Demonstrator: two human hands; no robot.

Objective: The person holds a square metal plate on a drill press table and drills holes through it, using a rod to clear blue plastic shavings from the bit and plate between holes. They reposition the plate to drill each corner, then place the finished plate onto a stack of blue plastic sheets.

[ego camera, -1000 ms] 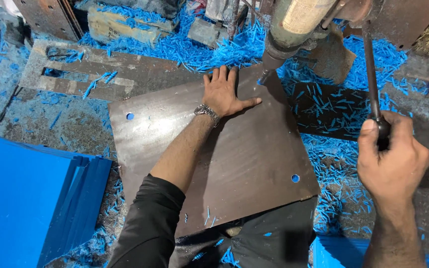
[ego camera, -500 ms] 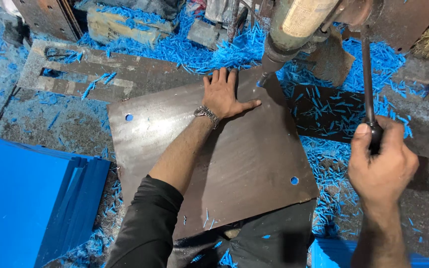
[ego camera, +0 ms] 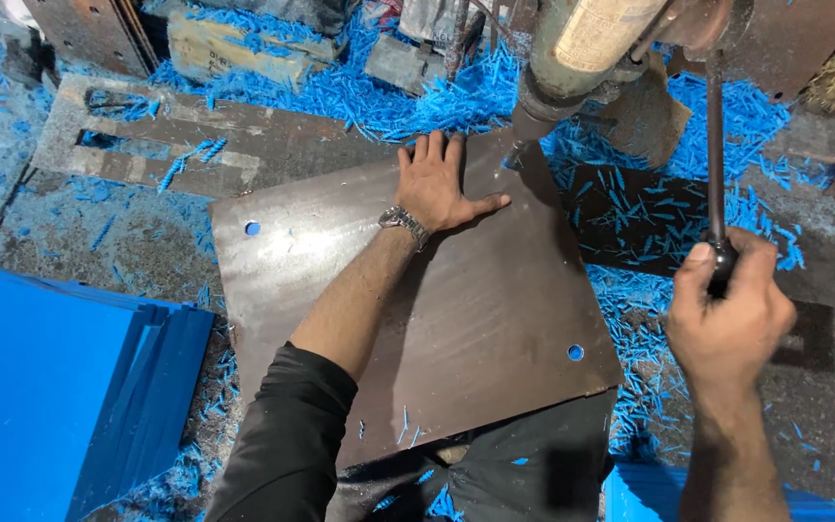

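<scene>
Head view looks straight down on a drill press point(ego camera: 582, 48) and a dark brown plate point(ego camera: 456, 329) lying flat on the tabletop point(ego camera: 137, 251). Left hand point(ego camera: 437, 188) lies palm down on the far part of the plate, fingers straight and together, thumb spread toward the right; it is fully open and grips nothing, only pressing on the surface. A metal watch point(ego camera: 403, 224) sits on that wrist, and a black sleeve point(ego camera: 282, 445) covers the upper forearm. Right hand point(ego camera: 727, 314) is closed in a fist around the black knob at the lower end of the lever point(ego camera: 714, 145), a thin dark rod that rises to the machine head near the top edge. The spindle nose point(ego camera: 526, 126) stands at the plate's far right corner, just beside the left thumb; whether a bit touches the plate cannot be told. Two round holes show in the plate: one hole point(ego camera: 252, 228) near the far left corner, a second hole point(ego camera: 575, 352) near the near right corner. Blue shavings point(ego camera: 388, 92) lie thick around the machine base and along the right edge of the plate, with a few on the plate itself. A stack of blue sheets point(ego camera: 41, 387) lies to the left, close to the plate's left edge.
</scene>
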